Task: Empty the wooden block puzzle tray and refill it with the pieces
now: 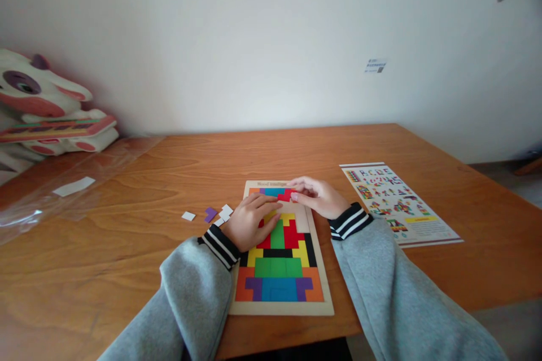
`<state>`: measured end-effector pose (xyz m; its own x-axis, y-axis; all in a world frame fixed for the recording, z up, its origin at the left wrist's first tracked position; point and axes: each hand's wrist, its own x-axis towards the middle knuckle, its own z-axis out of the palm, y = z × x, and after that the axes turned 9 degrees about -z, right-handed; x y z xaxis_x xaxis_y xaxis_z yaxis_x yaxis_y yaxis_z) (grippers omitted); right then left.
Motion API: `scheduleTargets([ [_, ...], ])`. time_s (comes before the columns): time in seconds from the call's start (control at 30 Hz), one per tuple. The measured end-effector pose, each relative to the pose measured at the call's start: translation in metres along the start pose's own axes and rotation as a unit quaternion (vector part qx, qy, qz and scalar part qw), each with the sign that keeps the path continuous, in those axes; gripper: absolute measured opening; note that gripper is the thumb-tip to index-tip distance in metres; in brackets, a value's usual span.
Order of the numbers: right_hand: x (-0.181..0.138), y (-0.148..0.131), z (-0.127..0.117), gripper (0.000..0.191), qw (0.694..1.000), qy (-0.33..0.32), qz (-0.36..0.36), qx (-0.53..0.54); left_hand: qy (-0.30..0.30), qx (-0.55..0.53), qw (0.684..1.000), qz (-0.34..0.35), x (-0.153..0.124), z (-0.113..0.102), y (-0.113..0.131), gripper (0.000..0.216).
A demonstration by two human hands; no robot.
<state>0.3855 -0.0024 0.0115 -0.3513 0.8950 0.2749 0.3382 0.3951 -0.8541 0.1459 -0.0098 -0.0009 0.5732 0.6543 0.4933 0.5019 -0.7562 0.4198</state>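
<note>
A wooden tray puzzle (pixel 282 308) lies in front of me, its lower part filled with coloured block pieces. Near its top, my right hand (pixel 317 196) has thumb and fingertips on a red puzzle piece (pixel 287 196), beside a blue piece (pixel 271 192). My left hand (pixel 253 220) lies over the left middle of the board, fingers stretched toward the red piece and holding nothing visible. It hides part of the board. Bare tray shows between the upper pieces and the yellow (pixel 289 218) and red pieces below.
Left of the board lie a purple piece (pixel 210 214) and several white pieces (pixel 188 216). A printed pattern sheet (pixel 398 203) rests at the right. Clear plastic wrap (pixel 105 172) and a cow-shaped toy keyboard (pixel 59 118) are at the far left, by the wall.
</note>
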Motion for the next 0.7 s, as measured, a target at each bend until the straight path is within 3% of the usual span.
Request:
scheduleTargets([
  [0.37,-0.0004,-0.0001,0.0055,0.038,0.999,-0.005,-0.026,-0.043,0.006,0.017,1.0,-0.002,-0.0017,0.0018,-0.0011,0.043],
  [0.57,-0.0022,0.0016,0.008,0.023,0.98,-0.009,-0.141,-0.139,0.005,0.023,1.0,0.0,-0.0033,0.0042,-0.0026,0.044],
  [0.7,-0.0061,-0.0012,0.0094,0.018,0.938,-0.016,-0.267,-0.218,-0.008,0.02,1.0,0.0,-0.0029,0.0027,-0.001,0.042],
])
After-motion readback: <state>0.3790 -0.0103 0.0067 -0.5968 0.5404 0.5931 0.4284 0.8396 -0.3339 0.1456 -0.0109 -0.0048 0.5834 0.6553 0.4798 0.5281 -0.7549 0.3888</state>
